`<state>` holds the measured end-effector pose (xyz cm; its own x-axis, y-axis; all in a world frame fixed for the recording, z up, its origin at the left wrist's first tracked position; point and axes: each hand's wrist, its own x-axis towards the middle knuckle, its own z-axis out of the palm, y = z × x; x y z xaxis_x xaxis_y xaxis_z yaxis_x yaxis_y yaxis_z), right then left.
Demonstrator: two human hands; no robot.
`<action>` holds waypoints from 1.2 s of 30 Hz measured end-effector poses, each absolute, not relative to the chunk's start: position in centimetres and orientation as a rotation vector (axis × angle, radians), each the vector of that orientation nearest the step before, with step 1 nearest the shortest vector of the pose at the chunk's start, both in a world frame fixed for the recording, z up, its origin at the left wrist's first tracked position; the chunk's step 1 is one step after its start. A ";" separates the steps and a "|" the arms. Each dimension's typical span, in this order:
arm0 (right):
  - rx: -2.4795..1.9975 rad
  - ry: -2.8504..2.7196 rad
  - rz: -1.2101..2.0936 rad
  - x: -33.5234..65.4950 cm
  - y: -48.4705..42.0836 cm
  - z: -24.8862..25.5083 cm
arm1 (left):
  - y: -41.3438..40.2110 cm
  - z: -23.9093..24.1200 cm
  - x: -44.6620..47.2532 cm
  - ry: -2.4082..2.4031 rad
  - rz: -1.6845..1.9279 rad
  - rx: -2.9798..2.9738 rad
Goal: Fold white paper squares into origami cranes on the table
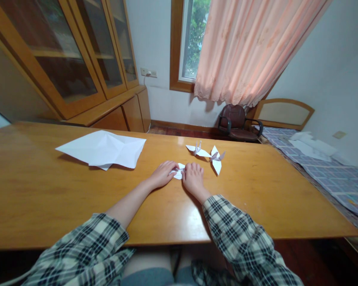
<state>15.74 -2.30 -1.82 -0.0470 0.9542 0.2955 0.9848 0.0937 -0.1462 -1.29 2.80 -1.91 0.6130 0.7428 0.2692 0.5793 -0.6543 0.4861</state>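
Observation:
A small folded white paper (179, 173) lies flat on the wooden table (155, 214), between my two hands. My left hand (164, 174) grips its left side, fingers curled over it. On the right side, my right hand (193, 177) presses the paper with bent fingers and thumb. Parts of the paper are hidden under both hands. Just beyond my right hand sit two folded paper cranes, one crane (198, 150) farther back and another crane (216, 160) to its right, their wings spread and nearly touching.
Larger creased white sheets (104, 149) lie at the table's back left. A glass-door cabinet (77, 59) stands beyond the left side. Behind the table are a brown armchair (237, 123) and a pink curtain (250, 47); a bed (316, 155) is at the right.

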 end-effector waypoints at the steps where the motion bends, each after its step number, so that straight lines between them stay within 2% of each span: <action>1: -1.914 -2.064 -0.137 15.8 -2.3 -1.9 | 2.8 -2.0 -1.4 1.050 0.646 2.485; 24: -1.947 -1.979 -0.109 17.5 -2.4 -2.0 | 2.9 -1.9 -2.6 0.965 0.577 2.427; 36: -1.199 -2.347 0.212 20.5 -1.1 -1.1 | 1.8 -1.4 -1.9 1.003 0.474 2.634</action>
<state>20.49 -1.05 -1.12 -0.4922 0.7947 0.3552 0.7182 0.6013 -0.3502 -1.86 1.78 -1.37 0.7045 0.6804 0.2016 0.5878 -0.7187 0.3715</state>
